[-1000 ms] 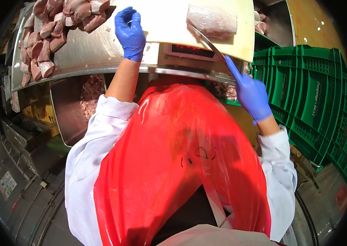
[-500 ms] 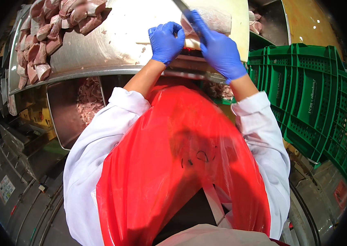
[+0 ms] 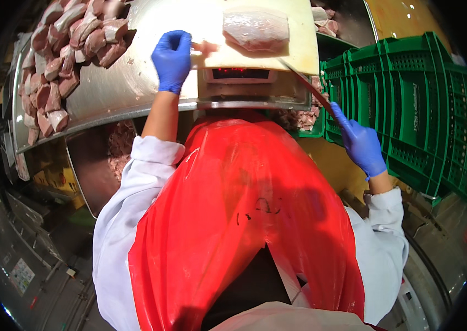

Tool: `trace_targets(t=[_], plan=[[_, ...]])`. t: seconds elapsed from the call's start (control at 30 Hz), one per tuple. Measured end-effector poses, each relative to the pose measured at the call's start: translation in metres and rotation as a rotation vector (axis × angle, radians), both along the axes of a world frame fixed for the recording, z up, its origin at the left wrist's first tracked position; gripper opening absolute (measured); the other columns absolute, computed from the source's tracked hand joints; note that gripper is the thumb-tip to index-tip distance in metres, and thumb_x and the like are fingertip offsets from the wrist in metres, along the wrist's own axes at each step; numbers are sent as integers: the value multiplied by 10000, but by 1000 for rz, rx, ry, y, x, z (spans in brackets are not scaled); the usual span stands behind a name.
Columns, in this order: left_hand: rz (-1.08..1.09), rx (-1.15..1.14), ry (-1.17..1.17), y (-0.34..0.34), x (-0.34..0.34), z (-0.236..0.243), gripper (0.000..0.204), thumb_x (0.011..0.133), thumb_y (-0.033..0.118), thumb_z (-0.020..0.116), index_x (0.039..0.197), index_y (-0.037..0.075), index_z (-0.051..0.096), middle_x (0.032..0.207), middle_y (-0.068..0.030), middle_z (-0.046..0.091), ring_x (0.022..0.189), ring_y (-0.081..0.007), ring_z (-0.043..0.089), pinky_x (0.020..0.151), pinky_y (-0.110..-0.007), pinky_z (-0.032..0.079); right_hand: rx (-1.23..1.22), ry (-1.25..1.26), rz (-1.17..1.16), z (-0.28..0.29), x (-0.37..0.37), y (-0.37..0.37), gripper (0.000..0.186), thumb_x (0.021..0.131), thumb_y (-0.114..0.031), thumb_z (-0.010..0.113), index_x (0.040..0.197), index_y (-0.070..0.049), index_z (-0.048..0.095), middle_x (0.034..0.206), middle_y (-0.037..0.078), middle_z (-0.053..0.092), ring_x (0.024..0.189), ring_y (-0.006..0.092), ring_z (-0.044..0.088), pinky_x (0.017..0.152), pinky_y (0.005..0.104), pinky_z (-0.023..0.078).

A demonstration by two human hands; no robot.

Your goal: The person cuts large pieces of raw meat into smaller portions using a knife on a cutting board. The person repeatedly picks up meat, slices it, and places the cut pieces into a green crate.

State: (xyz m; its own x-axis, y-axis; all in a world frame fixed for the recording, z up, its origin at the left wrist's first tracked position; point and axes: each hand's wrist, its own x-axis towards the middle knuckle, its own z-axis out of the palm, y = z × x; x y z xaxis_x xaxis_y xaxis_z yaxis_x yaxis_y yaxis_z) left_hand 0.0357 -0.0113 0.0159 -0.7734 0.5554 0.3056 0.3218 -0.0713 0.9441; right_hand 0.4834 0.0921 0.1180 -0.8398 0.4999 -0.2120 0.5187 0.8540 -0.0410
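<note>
- Both hands wear blue gloves in the head view, and I take their places from the cream cutting board [image 3: 304, 33]
- Left hand [image 3: 171, 60]: near the board's lower left, fingers curled in toward the thumb; I cannot tell whether it pinches anything
- Right hand [image 3: 363, 146]: beyond the board's lower right corner, wrapped around the handle of a long knife [image 3: 313, 88]
- I see the blade slant up and left over the board's lower right edge, its tip near the meat but apart from it
- Large pale piece of meat [image 3: 255, 30]: lying on the board, neither hand on it
- Red-lit display [image 3: 237, 75]: just below the board's near edge
- Meat chunks [image 3: 68, 60]: heaped well left of the board, on the steel table [image 3: 112, 83]
- Green crates [image 3: 404, 99]: right of the board
</note>
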Motion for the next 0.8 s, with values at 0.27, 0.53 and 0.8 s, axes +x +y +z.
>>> trace_targets(t=[0.27, 0.53, 0.8], plan=[[-554, 77, 101, 80, 67, 104, 282, 945, 88, 699, 1198, -11, 625, 1045, -93, 702, 899, -153, 670, 837, -291, 540, -345, 682, -623, -55, 37, -67, 796, 954, -27, 581, 1639, -197, 214, 685, 99, 544, 557, 172, 449, 563, 316, 427], [-269, 8, -368, 50, 47, 29, 352, 964, 131, 670, 1264, -5, 547, 1226, -146, 610, 1097, -276, 650, 966, -434, 541, -529, 882, -1018, -90, 69, -151, 786, 923, -10, 534, 1633, -97, 208, 690, 61, 520, 603, 110, 445, 575, 303, 435], [-514, 13, -1460, 149, 100, 80, 432, 1020, 304, 445, 1351, 31, 488, 1315, -152, 573, 1167, -354, 586, 1007, -508, 496, -548, 974, -1091, -96, 68, -150, 791, 939, -16, 536, 1642, -109, 185, 676, 15, 548, 547, 86, 469, 514, 292, 440]])
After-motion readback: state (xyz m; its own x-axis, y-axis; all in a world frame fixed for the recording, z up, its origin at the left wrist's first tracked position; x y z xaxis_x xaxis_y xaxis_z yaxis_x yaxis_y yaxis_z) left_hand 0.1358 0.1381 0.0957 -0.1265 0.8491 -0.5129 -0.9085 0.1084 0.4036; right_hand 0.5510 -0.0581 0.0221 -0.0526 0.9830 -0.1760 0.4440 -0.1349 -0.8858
